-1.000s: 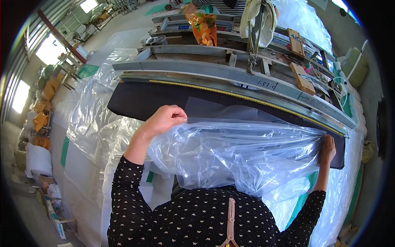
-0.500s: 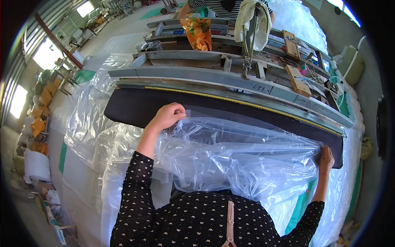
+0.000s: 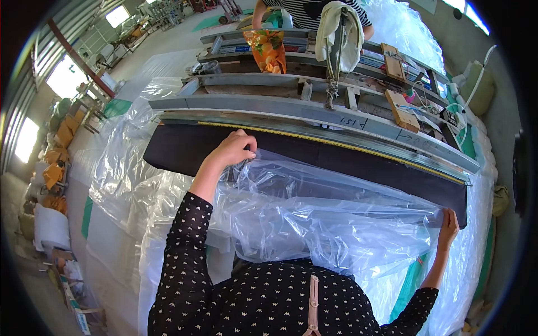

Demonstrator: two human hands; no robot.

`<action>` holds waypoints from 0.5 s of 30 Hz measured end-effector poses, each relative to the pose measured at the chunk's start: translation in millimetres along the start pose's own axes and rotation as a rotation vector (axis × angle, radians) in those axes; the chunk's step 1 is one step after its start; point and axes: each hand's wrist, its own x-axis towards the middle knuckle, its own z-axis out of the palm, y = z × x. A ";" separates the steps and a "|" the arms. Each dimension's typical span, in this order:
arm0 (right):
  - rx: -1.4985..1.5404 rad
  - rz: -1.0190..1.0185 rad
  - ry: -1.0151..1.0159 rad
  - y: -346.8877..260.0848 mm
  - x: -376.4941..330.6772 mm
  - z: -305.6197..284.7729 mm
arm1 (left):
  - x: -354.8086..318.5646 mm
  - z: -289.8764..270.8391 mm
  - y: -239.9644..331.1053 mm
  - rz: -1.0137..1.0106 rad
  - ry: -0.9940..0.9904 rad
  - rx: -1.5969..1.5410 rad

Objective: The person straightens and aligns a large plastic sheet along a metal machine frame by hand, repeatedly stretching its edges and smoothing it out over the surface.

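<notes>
"Where's the clear film (image 3: 314,221)?"

"Draped over the black desk's (image 3: 370,161) six-o'clock edge, left hand's (image 3: 232,150) fingers pinching it at ten, right hand's (image 3: 448,227) at three."

"Handling?"

"Likely light, limp, slippery; best gripped by edges."

Windows (image 3: 65,77) glare white; plastic film (image 3: 314,221) glints; edges curve, darkened.

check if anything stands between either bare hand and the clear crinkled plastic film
Nothing visible does: the left hand pinches the clear crinkled plastic film at its upper left, and the right hand holds its right end.
</notes>
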 end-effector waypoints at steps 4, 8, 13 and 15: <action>0.298 0.205 -0.082 50.6 8.6 -9.1 | 2.4 -33.3 9.7 -0.183 -0.153 -0.746; 0.759 0.443 -0.183 45.5 50.3 -45.5 | 2.8 -71.1 38.3 -0.329 0.335 -1.288; 1.127 0.375 -0.006 1.6 88.3 -61.5 | -6.2 -99.2 51.9 -0.262 0.962 -1.337; 0.060 -0.192 0.319 -46.5 76.7 -42.3 | -15.3 -91.2 59.2 -0.343 1.228 -0.906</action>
